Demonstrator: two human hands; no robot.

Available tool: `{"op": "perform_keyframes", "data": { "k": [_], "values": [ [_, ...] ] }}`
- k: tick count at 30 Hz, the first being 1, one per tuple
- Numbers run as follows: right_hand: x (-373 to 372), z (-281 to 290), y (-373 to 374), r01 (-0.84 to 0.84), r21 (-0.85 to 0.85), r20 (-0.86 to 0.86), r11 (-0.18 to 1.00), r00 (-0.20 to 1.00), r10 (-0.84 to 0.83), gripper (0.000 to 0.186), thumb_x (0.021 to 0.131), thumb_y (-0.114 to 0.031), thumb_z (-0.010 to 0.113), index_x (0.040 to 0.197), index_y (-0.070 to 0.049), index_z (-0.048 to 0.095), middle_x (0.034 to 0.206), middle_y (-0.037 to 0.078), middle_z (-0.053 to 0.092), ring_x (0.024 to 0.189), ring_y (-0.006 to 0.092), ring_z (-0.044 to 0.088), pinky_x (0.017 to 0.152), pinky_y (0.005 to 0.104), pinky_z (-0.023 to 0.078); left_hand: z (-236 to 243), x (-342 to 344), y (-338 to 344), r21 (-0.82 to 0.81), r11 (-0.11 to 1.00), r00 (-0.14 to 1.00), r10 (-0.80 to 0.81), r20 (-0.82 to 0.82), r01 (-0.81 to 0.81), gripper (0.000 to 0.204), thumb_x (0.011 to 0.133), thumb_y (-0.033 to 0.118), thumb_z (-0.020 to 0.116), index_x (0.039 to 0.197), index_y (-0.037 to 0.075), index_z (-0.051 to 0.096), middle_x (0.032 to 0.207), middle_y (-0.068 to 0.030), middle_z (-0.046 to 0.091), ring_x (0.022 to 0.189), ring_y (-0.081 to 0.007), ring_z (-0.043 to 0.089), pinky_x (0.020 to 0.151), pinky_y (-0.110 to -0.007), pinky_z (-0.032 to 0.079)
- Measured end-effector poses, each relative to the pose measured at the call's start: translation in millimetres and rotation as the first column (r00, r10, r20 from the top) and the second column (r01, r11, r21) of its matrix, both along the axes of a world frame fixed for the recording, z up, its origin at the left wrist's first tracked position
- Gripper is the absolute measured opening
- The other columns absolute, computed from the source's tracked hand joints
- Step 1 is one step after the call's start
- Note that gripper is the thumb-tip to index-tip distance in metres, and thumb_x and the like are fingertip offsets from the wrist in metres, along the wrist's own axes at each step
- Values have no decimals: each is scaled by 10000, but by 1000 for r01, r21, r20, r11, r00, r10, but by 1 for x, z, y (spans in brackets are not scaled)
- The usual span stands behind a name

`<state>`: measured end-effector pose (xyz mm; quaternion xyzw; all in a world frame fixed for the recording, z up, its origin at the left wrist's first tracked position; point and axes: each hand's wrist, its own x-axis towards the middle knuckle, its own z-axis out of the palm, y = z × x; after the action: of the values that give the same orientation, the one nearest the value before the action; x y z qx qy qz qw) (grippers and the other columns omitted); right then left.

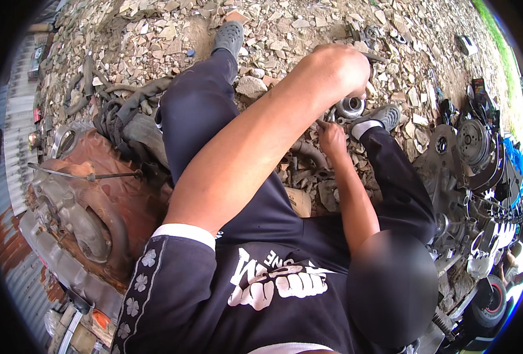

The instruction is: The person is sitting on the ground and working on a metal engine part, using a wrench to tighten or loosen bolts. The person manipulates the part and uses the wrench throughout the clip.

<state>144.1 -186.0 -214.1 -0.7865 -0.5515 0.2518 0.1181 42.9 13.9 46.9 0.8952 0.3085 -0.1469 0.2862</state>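
My left hand (345,68) is raised over the stony ground, its fingers closed. A dark, flat end of a bar-like tool (375,58) sticks out on its far right side; the rest is hidden. Lower down, my right hand (333,140) is closed around a short dark rod (322,124), whose kind I cannot make out. Just beyond that hand, beside my right shoe (385,118), lies a round metal part (351,106) with a ring-shaped opening. My left hand and forearm partly cover the view of it.
A rusty engine casing (114,177) stands close on my left, with dark hoses (131,106) beyond. On the right are piled metal parts, among them a round drum (473,138). A curved pipe (310,152) lies between my legs. Broken stones (285,53) cover the ground.
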Motion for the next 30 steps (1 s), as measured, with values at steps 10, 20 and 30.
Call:
{"op": "perform_keyframes", "data": {
  "k": [10,20,30],
  "values": [
    [-33,0,23,112,-147,57,983,993,-105,343,1008,-183,451,1173,-52,722,1124,295,667,987,451,675,904,512,533,-18,4,-4,68,998,996,18,-85,-12,399,904,436,721,1131,111,769,1106,-74,759,1007,-245,726,912,-398,576],
    [-46,-2,8,68,-107,123,992,991,-54,379,1063,-231,382,1305,-101,643,1194,250,621,862,429,713,760,525,590,-25,6,-11,64,997,999,-29,-43,31,487,875,414,745,1184,42,694,1043,-183,742,1009,-317,716,901,-437,579],
    [40,-50,2,-108,72,-64,992,992,113,484,868,-31,549,1285,-214,712,1064,194,644,1019,384,654,915,470,517,-30,3,-11,43,997,998,-58,29,56,539,862,412,762,1184,-10,666,1037,-252,721,1023,-367,707,916,-454,566]
  ]
}}
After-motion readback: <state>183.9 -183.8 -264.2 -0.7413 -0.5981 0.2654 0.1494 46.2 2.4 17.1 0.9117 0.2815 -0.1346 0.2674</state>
